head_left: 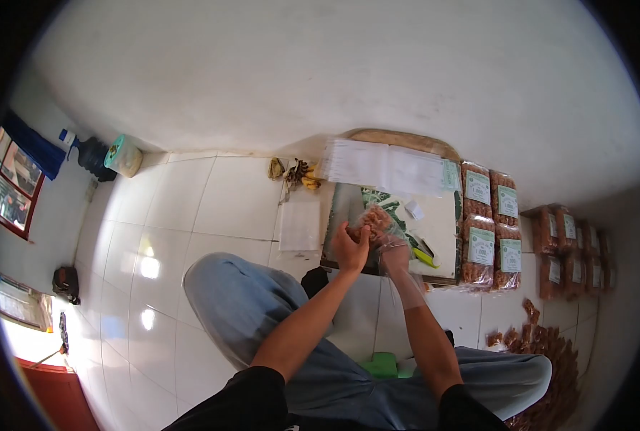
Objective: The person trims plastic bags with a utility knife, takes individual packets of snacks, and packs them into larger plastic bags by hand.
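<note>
Home, seemingly (blue curtain (34, 147), tiled floor (237, 197)).

Bananas (310, 180) left of table (446, 251)

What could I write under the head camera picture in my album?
Left hand and right hand with brown pieces in clear plastic, near labelled packs of more brown pieces.

On the floor (241, 194), at its wall edge, bananas (311, 179); farther along, a lidded tub (124, 156) beside a blue-capped water jug (94, 158); beyond, a blue curtain (35, 144), red-framed window (14, 188) and black bag (66, 285)
</note>
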A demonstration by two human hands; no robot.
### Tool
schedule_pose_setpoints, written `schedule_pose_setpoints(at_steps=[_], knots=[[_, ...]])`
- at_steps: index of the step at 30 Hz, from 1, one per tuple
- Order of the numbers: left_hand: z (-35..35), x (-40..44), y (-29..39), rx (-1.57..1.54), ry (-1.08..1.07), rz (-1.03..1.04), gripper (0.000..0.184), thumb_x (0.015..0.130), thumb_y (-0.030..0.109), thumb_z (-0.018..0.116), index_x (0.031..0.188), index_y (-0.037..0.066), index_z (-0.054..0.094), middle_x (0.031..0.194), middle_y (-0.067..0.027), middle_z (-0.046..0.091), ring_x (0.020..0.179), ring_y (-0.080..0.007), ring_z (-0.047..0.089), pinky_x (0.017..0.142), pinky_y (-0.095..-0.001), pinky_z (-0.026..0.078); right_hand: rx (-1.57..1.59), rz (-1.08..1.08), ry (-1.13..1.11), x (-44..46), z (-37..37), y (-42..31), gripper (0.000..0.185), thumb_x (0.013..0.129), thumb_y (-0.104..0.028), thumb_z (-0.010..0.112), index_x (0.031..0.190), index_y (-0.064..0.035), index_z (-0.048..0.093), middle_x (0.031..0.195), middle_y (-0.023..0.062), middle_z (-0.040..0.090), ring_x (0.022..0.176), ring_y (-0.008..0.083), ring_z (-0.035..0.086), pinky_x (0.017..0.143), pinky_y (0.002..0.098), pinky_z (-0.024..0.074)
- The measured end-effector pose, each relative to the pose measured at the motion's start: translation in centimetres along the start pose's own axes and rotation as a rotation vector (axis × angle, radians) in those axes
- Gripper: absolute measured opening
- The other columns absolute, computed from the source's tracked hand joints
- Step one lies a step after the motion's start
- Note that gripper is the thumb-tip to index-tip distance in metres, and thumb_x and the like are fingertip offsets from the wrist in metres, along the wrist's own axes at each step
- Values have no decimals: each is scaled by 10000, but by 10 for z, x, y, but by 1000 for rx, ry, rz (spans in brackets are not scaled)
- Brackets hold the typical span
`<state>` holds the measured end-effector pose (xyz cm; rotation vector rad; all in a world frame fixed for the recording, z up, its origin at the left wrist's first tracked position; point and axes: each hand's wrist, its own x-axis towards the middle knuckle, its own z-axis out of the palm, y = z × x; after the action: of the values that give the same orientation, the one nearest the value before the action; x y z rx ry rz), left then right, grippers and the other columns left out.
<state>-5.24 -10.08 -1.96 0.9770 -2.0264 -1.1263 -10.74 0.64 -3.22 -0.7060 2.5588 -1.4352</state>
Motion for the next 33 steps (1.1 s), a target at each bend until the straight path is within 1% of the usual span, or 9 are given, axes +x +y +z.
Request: schedule_pose_setpoints(at_steps=[1,3,7,10,13,25,27,31,33], knots=[[0,-1,-1,48,58,83,652,812,496,683,1131,-61,568,1024,-223,615,953,-367,584,866,-441,457,31,-69,40,0,3,1,296,965,-322,551,996,-66,697,810,83,685,696,140,619,642,315,477],[-4,1,-4,17,10,42,652,811,493,687,1134,-61,566,996,-212,625,920,-355,598,839,-428,473,320,413,-50,-3,5,-4,272,962,-317,566,993,-75,688,729,36,639,603,106,580,574,287,462],[-3,13,-19,-51,-51,31,658,800,483,707,1147,-58,563,939,-181,651,850,-307,635,772,-387,507,580,448,-62,-19,-16,-31,245,962,-281,573,963,-55,668,666,1,581,535,81,543,503,259,426],[-11,18,-18,-194,-180,-45,671,783,477,730,1160,-52,562,957,-173,653,889,-285,642,787,-379,506,482,407,-144,-29,-17,-28,161,941,-191,597,944,-44,664,640,-1,574,506,86,517,485,249,415],[-25,17,-7,-149,-255,-47,716,765,483,750,1197,-48,538,966,-161,656,901,-268,644,798,-372,505,352,-218,215,-26,6,-1,95,894,-106,613,945,-44,663,641,15,600,508,117,535,494,265,426],[-30,34,-17,-166,-454,-88,805,787,512,730,1304,-40,454,1099,-186,615,1011,-256,609,878,-351,486,164,194,1,-25,5,-26,162,871,-157,632,1003,-72,669,799,110,672,702,202,644,664,305,494],[-35,41,-12,-242,-498,-155,768,808,497,714,1299,-38,464,1070,-176,626,992,-245,613,870,-341,487,474,120,88,-27,8,-18,138,861,-76,620,986,-61,676,721,66,632,608,89,573,572,263,461],[-43,58,3,-99,-611,-187,652,852,487,661,1243,-21,540,1016,-166,662,961,-254,635,855,-347,491,339,100,-8,-29,1,-10,120,833,-96,660,945,-66,687,734,75,640,626,111,605,584,266,475],[-41,67,7,14,-600,1,630,853,497,649,1214,-12,568,1029,-168,667,968,-272,639,857,-360,491,131,-227,55,-28,0,-17,78,812,-94,657,882,-76,686,738,84,650,630,179,637,560,307,485]])
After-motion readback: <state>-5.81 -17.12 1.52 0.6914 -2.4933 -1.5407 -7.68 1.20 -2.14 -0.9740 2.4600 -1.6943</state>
